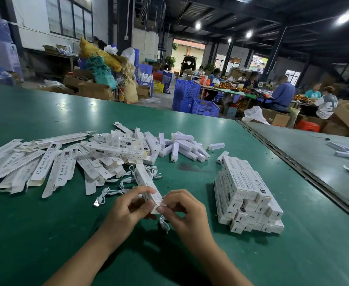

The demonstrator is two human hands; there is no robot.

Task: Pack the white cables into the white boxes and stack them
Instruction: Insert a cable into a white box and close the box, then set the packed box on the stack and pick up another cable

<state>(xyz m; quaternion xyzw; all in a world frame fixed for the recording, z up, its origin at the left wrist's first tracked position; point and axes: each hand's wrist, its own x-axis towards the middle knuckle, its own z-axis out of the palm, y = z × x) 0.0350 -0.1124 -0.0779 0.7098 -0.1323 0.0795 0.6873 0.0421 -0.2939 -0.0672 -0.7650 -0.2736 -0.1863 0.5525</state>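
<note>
A long white box [145,181] points away from me above the green table [45,234]. My left hand [126,209] grips its near end from the left. My right hand [181,211] pinches the end flap of that box with thumb and forefinger. A white cable [163,222] dangles below my right hand. Loose white cables [115,191] lie on the table just behind my hands. A stack of packed white boxes [248,195] stands to the right. Flat unfolded boxes [45,166] are heaped at the left.
Small white lamp pieces [181,146] lie scattered behind the cables. A seam [293,164] separates this table from a second one on the right with more white items [347,152]. Blue crates [192,98], cardboard boxes and seated people fill the hall beyond.
</note>
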